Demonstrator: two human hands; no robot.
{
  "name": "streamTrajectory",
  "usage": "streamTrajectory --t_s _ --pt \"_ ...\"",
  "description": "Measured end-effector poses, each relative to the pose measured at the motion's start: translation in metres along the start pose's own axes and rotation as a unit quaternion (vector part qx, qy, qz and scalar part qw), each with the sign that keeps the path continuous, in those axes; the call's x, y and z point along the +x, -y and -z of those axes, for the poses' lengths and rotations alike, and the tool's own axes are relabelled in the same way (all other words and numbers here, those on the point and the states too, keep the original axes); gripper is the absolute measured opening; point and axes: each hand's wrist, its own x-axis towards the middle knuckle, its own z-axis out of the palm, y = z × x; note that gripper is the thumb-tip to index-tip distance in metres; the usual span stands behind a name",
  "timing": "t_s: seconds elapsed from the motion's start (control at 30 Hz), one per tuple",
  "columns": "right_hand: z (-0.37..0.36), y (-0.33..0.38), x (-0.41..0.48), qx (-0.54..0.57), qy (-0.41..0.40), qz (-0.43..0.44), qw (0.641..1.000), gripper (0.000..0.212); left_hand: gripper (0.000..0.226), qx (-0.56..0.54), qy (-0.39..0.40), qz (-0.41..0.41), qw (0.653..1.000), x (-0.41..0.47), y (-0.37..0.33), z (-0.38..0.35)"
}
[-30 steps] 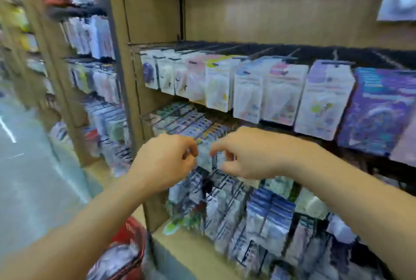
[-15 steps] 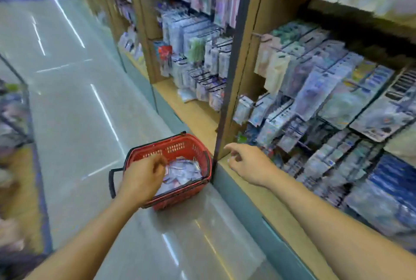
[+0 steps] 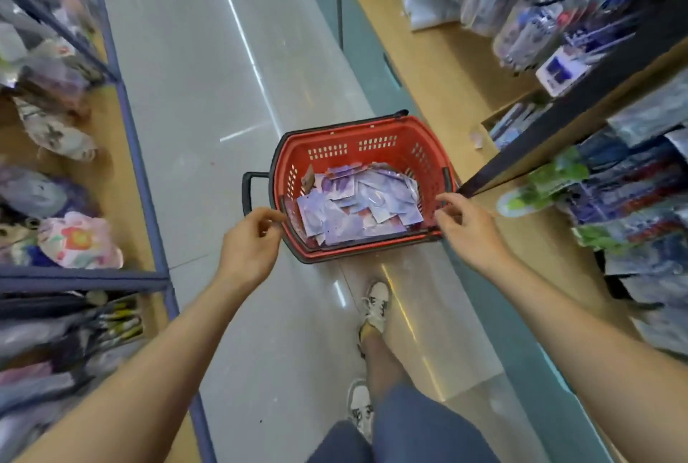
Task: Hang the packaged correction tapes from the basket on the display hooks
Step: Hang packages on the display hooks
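Lie jumbled straight ahead, between left hand (image 3: 251, 239) and right hand (image 3: 465, 224): packaged correction tapes (image 3: 357, 206) in basket (image 3: 357, 127); about equally near either. Loosely curled, both; hold nothing.

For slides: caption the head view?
Left hand and right hand, both empty, flank red basket of correction tapes on aisle floor.

Red basket (image 3: 372, 127) of purple correction tapes (image 3: 353, 209) on floor (image 3: 193, 90), left hand (image 3: 249, 243) and right hand (image 3: 465, 230) loosely curled beside it
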Motion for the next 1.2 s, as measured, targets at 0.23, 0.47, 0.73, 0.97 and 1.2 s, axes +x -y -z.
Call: streamTrajectory --t_s 0.23,0.47,0.73,0.97,1.2 --pt "-0.084 -0.048 0.134 0.036 0.042 -0.113 0.992 0.029 0.021 0.096 0.100 0.024 0.990 0.126 0.018 -0.069" --pt "-0.172 -0.123 0.252 0.122 0.034 -0.214 0.969 0.045 0.026 0.143 0.201 -0.011 0.969 0.262 0.074 -0.180" --pt "-0.241 -0.187 0.347 -0.149 0.093 -0.146 0.974 0.100 0.060 0.258 0.207 -0.119 0.936 0.355 0.133 -0.287" --pt "-0.268 -0.206 0.374 -0.317 0.145 -0.144 0.926 0.096 0.089 0.385 0.230 -0.167 0.878 0.381 0.136 -0.335" --pt "-0.231 -0.176 0.365 -0.335 0.096 -0.087 0.933 0.065 0.073 0.394 0.194 -0.206 0.875 0.393 0.128 -0.320"
